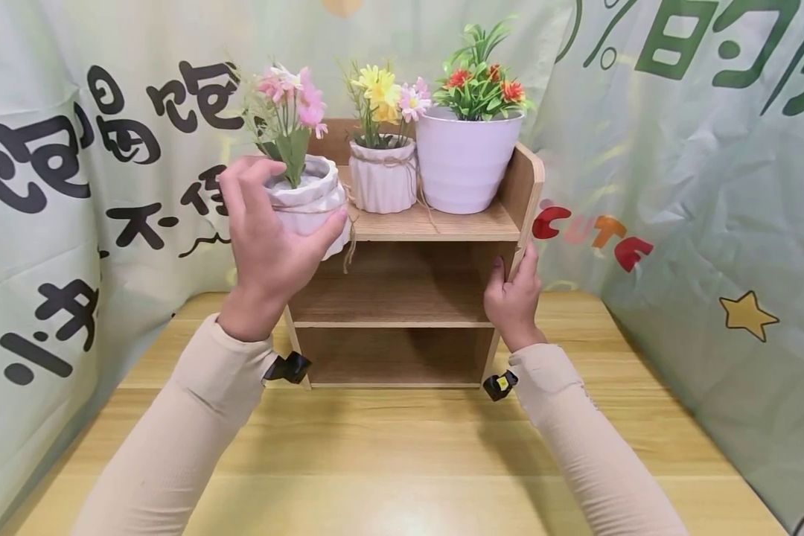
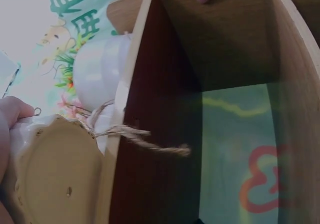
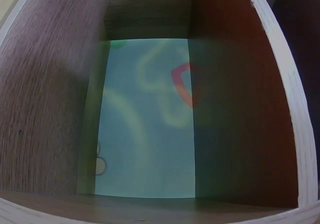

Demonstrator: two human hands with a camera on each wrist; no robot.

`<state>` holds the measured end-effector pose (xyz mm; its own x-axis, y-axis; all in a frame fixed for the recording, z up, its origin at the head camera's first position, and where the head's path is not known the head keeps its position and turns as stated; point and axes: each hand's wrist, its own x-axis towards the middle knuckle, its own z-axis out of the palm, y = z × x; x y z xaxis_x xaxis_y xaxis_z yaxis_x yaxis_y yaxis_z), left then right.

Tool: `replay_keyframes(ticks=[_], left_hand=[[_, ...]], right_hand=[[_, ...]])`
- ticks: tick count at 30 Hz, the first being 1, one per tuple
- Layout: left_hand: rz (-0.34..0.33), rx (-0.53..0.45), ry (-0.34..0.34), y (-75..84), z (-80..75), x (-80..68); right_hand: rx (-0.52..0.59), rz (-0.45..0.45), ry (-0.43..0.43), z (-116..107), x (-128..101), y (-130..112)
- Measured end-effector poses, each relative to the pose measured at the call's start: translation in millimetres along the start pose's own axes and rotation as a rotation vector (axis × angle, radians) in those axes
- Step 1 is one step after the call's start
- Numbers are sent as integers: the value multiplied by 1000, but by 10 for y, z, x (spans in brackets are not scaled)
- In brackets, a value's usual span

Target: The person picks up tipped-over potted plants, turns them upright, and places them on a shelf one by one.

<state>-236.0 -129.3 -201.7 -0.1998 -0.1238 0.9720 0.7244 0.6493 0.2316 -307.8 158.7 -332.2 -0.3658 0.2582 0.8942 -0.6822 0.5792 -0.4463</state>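
Observation:
My left hand (image 1: 264, 238) holds a white ceramic pot (image 1: 310, 197) of pink artificial flowers (image 1: 295, 97) by its sides, at the left front of a small wooden shelf's (image 1: 402, 290) top. The pot's flat scalloped base (image 2: 60, 179) faces the left wrist camera, and twine (image 2: 155, 141) dangles from it. My right hand (image 1: 517, 298) grips the shelf's right side panel, thumb toward the front edge. On the top board stand a white pot (image 1: 383, 179) with yellow flowers and a larger white plastic pot (image 1: 469, 160) with red flowers and green leaves.
The shelf stands on a light wooden table (image 1: 402, 454), with two open compartments below its top board. A printed cloth (image 1: 703, 171) with lettering hangs behind and at both sides. A small black camera (image 1: 500, 385) is worn at the right wrist.

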Motion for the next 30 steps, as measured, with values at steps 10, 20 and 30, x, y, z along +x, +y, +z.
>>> replay_keyframes(ticks=[10, 20, 30], left_hand=[[55, 22, -47, -94, 119, 0], [18, 143, -98, -87, 203, 46], [-25, 237, -159, -73, 237, 28]], right_hand=[[0, 10, 0, 14, -19, -2], [3, 3, -3, -5, 28, -1], [-2, 30, -3, -4, -4, -20]])
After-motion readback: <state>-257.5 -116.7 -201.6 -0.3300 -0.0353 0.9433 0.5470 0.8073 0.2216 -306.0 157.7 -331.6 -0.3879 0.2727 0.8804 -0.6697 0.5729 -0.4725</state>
